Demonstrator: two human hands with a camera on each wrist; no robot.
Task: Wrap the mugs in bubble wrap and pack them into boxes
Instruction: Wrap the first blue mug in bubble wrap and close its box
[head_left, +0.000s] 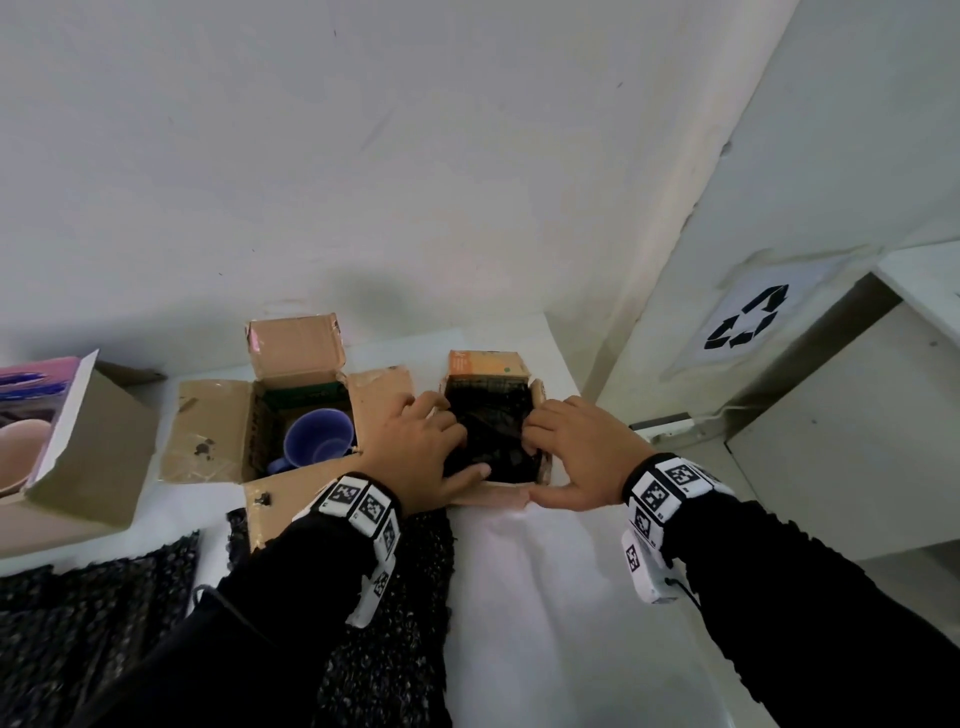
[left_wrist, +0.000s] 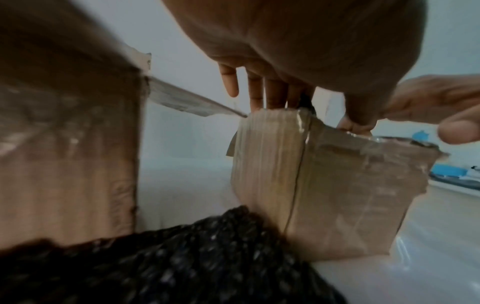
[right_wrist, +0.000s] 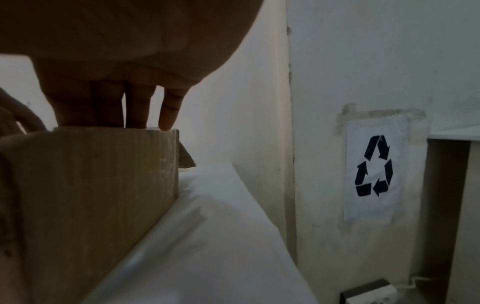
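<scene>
A small cardboard box (head_left: 488, 366) stands on the white table, with a bundle of black bubble wrap (head_left: 493, 431) filling it. My left hand (head_left: 462, 452) reaches in from the left, its fingers (left_wrist: 275, 92) pressing down on the bundle and its thumb at the near rim. From the right, my right hand (head_left: 540, 462) has its fingers (right_wrist: 137, 107) going down inside the right wall (right_wrist: 91, 185), thumb along the front edge. What the wrap holds is hidden. A bare blue mug (head_left: 319, 439) sits in the open larger box (head_left: 208, 431) to the left.
Black bubble wrap sheets (head_left: 93, 613) lie on the table's near left, one running under my left arm (left_wrist: 182, 257). A third box (head_left: 83, 457) with a pink vessel (head_left: 21, 452) stands at far left. A wall corner with a recycling sign (head_left: 748, 317) is close on the right.
</scene>
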